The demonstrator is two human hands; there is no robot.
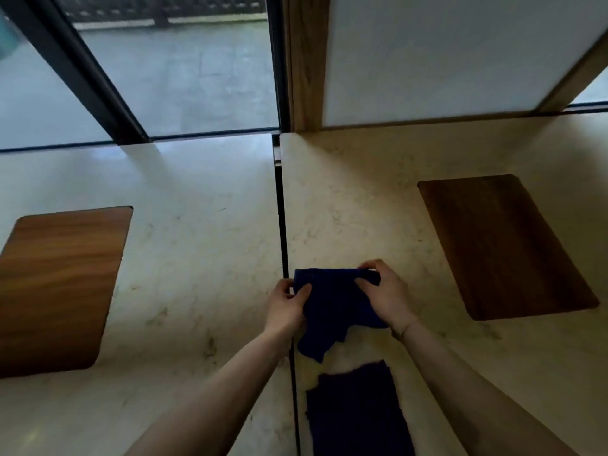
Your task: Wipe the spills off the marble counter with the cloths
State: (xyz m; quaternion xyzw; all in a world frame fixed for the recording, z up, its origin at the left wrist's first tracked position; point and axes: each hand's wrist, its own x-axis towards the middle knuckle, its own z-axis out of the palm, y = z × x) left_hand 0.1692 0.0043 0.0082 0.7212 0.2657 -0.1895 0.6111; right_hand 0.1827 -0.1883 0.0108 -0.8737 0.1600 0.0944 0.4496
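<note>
Two hands, left hand (285, 304) and right hand (383, 292), are pinching the blue cloth (332, 311) by its far corners, long axis crosswise, just beyond the second cloth (357, 409) on the table (204, 199).

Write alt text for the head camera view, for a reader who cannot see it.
Both hands, left hand and right hand, hold up a dark blue cloth by its top edge over a pale marble counter. A second dark cloth lies flat nearer the person, and a wooden board lies to each side.

Two wooden boards lie flat and well apart: one wooden board (62, 287) at left, a darker board (503, 245) at right. Behind them stand a window (184, 77) and a white panel (444, 54) framed in wood.
</note>
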